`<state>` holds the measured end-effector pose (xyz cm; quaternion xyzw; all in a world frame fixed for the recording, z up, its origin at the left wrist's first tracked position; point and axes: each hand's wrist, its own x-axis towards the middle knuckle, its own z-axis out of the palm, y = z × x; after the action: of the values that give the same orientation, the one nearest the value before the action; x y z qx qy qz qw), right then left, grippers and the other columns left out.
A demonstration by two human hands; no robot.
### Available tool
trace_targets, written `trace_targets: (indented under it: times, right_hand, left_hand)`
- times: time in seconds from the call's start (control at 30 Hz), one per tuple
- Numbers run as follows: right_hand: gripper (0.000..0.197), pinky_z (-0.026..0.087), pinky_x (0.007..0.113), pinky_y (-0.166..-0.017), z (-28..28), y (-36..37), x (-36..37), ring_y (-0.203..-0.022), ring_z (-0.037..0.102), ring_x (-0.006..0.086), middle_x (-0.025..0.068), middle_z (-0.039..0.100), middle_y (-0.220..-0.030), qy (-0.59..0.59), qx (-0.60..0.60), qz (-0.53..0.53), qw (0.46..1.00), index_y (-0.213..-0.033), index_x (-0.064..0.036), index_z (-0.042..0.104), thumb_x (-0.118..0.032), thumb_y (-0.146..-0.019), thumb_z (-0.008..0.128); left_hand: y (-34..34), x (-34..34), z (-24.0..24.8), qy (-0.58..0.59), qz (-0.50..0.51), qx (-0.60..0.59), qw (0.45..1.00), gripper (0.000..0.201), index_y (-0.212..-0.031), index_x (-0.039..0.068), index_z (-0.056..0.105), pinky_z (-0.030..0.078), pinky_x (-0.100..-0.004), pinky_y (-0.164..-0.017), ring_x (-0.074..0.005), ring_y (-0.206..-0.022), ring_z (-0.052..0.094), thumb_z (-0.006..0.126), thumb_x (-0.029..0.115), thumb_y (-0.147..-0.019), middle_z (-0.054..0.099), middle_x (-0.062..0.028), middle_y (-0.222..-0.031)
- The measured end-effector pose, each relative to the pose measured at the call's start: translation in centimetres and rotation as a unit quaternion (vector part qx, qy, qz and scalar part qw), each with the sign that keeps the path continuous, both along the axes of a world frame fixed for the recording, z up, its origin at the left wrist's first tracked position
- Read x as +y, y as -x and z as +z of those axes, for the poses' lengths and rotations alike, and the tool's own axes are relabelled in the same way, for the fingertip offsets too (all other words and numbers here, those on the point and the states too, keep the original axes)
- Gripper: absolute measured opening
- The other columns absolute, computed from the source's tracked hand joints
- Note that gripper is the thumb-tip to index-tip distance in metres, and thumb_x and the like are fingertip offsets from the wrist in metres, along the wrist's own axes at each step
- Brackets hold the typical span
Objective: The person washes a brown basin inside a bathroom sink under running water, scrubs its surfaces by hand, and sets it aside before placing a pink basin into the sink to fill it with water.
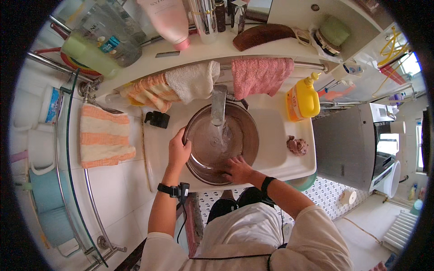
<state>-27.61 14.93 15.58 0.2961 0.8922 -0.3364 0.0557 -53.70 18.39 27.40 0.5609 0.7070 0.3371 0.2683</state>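
Note:
A round steel basin [250,132] sits in the white sink [271,153], under the faucet [219,106]. Water [221,135] runs from the spout into the basin and ripples over its bottom. My left hand [179,150] grips the basin's left rim, thumb on the inside and the other fingers mostly hidden outside. Inside the basin, near its front right wall, my right hand [239,171] has its fingers spread and holds nothing; the fingertips are low against the inner surface. Whether they touch the water, I cannot tell.
To the right on the sink stand a yellow pump bottle [305,98] and a crumpled brownish scrubber [297,145]. A black holder [157,119] lies left of the basin. Towels, including a pink one [262,76], hang behind the faucet below a shelf [217,52] of toiletries.

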Motion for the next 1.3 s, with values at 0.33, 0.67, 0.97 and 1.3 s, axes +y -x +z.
trace_targets:
  times: [0.33,0.67,0.97,1.3]
  right_hand:
    - [0.06,0.006,0.064,-0.117,0.0,-4.5,5.7,-0.143,0.029,0.0333,0.0109,0.04,-0.152,-0.212,-0.265,0.058,0.939,-0.148,-0.0158,0.043,-0.049,-0.097,0.041]
    - [0.069,0.024,0.051,-0.116,-1.7,2.2,0.5,-0.139,0.034,0.0354,0.0174,0.039,-0.15,-0.043,-0.217,-0.09,0.971,-0.139,-0.0077,0.053,-0.055,-0.089,0.053]
    - [0.062,0.011,0.065,-0.115,-2.5,-2.1,5.1,-0.133,0.046,0.0296,0.0114,0.052,-0.141,-0.234,-0.107,-0.035,0.966,-0.134,-0.0086,0.057,-0.053,-0.091,0.052]
    - [0.05,0.016,0.059,-0.117,2.3,-4.3,0.9,-0.128,0.051,0.0272,0.0059,0.062,-0.128,-0.176,0.072,0.04,0.981,-0.12,-0.0199,0.067,-0.058,-0.091,0.052]
  left_hand:
    - [-1.1,-0.4,-0.1,0.018,0.018,0.006,1.0,0.036,-0.121,0.0,0.06,0.052,-0.0408,-0.081,-0.0376,-0.092,0.067,0.057,0.002,-0.085,0.067,-0.0228,-0.101]
    - [-2.3,-2.7,0.6,0.015,0.079,0.015,0.997,0.042,-0.122,0.0,0.06,0.052,-0.0422,-0.076,-0.0409,-0.083,0.067,0.058,0.002,-0.081,0.068,-0.0248,-0.093]
    - [1.3,2.3,1.1,0.017,-0.033,-0.004,0.999,0.038,-0.118,0.002,0.064,0.052,-0.0383,-0.07,-0.0314,-0.074,0.067,0.056,0.002,-0.081,0.068,-0.0199,-0.086]
    - [2.6,0.3,-1.9,0.037,0.075,-0.134,0.988,0.035,-0.13,0.004,0.058,0.047,-0.0303,-0.089,-0.0191,-0.1,0.062,0.057,0.018,-0.098,0.067,-0.0104,-0.113]
